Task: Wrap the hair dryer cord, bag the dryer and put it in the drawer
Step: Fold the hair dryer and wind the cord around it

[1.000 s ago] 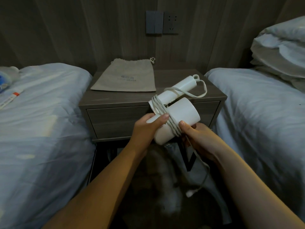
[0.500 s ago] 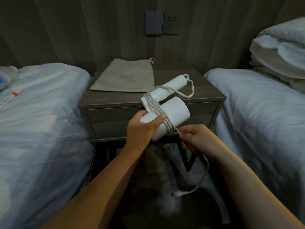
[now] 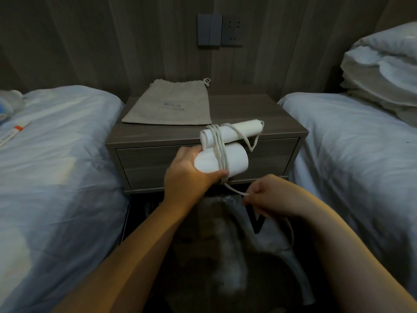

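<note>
My left hand (image 3: 187, 175) grips the barrel of a white folded hair dryer (image 3: 234, 161) in front of the shut drawer (image 3: 158, 163). The white cord (image 3: 220, 145) runs in several turns around the barrel and the folded handle. My right hand (image 3: 268, 195) pinches the loose stretch of cord just below and right of the dryer, pulled taut; the rest trails down past my wrist. A beige drawstring bag (image 3: 171, 105) lies flat on the nightstand top (image 3: 270, 118).
White-sheeted beds flank the nightstand, left bed (image 3: 56, 166) and right bed (image 3: 361, 154). Folded bedding (image 3: 383, 71) is stacked at the far right. A small tube (image 3: 11, 134) lies on the left bed. A wall switch and socket (image 3: 220, 30) sit above.
My left hand has carried the dryer left and turned it more level. My right hand has come off the barrel and drawn the cord down to the right.
</note>
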`<state>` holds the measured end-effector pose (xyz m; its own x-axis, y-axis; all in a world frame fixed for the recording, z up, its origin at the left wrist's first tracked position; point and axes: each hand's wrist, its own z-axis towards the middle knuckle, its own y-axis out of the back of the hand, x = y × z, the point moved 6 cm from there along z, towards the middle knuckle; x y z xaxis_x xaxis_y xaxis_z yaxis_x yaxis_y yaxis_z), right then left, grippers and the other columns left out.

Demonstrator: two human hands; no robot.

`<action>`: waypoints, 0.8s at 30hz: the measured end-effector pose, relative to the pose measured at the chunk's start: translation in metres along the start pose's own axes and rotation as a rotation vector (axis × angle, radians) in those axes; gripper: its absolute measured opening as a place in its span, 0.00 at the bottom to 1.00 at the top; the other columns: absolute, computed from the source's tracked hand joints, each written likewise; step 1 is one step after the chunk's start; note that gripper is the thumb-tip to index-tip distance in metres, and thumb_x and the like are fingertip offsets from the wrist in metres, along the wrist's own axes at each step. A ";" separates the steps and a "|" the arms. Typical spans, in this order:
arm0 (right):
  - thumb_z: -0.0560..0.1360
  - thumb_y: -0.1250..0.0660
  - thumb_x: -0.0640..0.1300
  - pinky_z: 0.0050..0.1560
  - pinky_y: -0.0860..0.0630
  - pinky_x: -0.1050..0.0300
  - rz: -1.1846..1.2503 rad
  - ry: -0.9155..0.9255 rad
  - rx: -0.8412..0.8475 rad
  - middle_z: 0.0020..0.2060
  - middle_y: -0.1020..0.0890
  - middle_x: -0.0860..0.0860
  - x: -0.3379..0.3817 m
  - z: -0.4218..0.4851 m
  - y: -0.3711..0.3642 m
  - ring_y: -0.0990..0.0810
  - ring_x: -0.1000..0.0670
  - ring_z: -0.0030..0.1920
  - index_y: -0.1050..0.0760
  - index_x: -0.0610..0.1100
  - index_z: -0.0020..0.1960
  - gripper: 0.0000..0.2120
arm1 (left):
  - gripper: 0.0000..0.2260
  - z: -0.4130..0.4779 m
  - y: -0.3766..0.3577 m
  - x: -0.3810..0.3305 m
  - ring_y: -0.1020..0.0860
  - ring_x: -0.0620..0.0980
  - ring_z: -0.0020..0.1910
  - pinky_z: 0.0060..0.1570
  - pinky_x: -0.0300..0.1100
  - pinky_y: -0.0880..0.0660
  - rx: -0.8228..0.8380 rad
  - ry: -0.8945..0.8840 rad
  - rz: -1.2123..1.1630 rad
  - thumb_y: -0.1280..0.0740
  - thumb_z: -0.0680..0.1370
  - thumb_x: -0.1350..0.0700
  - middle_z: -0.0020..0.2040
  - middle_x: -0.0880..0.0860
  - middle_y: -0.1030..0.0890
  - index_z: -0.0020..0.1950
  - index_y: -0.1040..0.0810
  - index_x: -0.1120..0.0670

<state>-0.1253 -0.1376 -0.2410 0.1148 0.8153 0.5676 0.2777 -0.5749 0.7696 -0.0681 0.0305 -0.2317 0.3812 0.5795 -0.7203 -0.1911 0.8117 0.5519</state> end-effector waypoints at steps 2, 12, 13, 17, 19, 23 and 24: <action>0.75 0.35 0.47 0.30 0.30 0.67 -0.023 0.037 -0.034 0.24 0.23 0.51 0.002 -0.004 0.007 0.28 0.59 0.22 0.19 0.40 0.40 0.12 | 0.32 0.000 -0.004 0.001 0.27 0.48 0.54 0.49 0.40 0.31 0.047 0.003 0.018 0.22 0.62 0.46 0.57 0.50 0.26 0.63 0.26 0.52; 0.71 0.33 0.38 0.35 0.33 0.73 -0.070 0.247 -0.417 0.24 0.24 0.61 0.004 -0.012 0.037 0.25 0.66 0.32 0.25 0.54 0.32 0.14 | 0.29 -0.002 -0.025 0.004 0.25 0.47 0.51 0.52 0.43 0.27 0.395 -0.025 0.125 0.22 0.60 0.42 0.53 0.47 0.25 0.58 0.24 0.46; 0.70 0.31 0.40 0.36 0.33 0.71 -0.059 0.232 -0.484 0.25 0.23 0.60 0.003 -0.013 0.040 0.25 0.64 0.33 0.24 0.52 0.32 0.10 | 0.28 -0.003 -0.026 0.004 0.25 0.47 0.51 0.52 0.43 0.27 0.427 -0.027 0.120 0.23 0.59 0.42 0.52 0.46 0.25 0.57 0.25 0.45; 0.61 0.24 0.57 0.35 0.27 0.53 -0.093 0.073 -0.708 0.25 0.22 0.52 -0.005 -0.021 0.053 0.23 0.50 0.32 0.25 0.45 0.30 0.17 | 0.26 -0.005 -0.031 0.005 0.25 0.46 0.52 0.54 0.46 0.26 0.545 -0.024 0.110 0.25 0.59 0.38 0.51 0.44 0.24 0.53 0.26 0.41; 0.59 0.24 0.61 0.35 0.27 0.51 -0.158 0.017 -0.751 0.25 0.25 0.49 -0.005 -0.025 0.057 0.25 0.46 0.33 0.28 0.43 0.30 0.23 | 0.23 -0.007 -0.033 0.004 0.26 0.44 0.52 0.52 0.42 0.27 0.601 0.012 0.072 0.24 0.60 0.41 0.52 0.42 0.25 0.52 0.26 0.40; 0.63 0.23 0.53 0.32 0.31 0.55 0.027 0.048 -0.705 0.23 0.27 0.51 -0.011 -0.022 0.060 0.28 0.51 0.28 0.27 0.44 0.27 0.18 | 0.20 -0.012 -0.038 0.003 0.27 0.39 0.48 0.44 0.35 0.29 0.695 0.056 0.015 0.24 0.63 0.44 0.49 0.40 0.25 0.52 0.25 0.41; 0.65 0.24 0.50 0.32 0.31 0.57 0.121 0.070 -0.666 0.24 0.25 0.51 -0.013 -0.021 0.060 0.29 0.54 0.27 0.25 0.45 0.28 0.15 | 0.19 -0.012 -0.039 0.003 0.27 0.38 0.47 0.44 0.34 0.29 0.709 0.061 0.011 0.24 0.64 0.45 0.47 0.39 0.25 0.52 0.25 0.42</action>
<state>-0.1300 -0.1838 -0.1963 0.0402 0.7489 0.6615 -0.3826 -0.6000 0.7026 -0.0707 0.0014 -0.2608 0.3273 0.6074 -0.7239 0.4477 0.5750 0.6848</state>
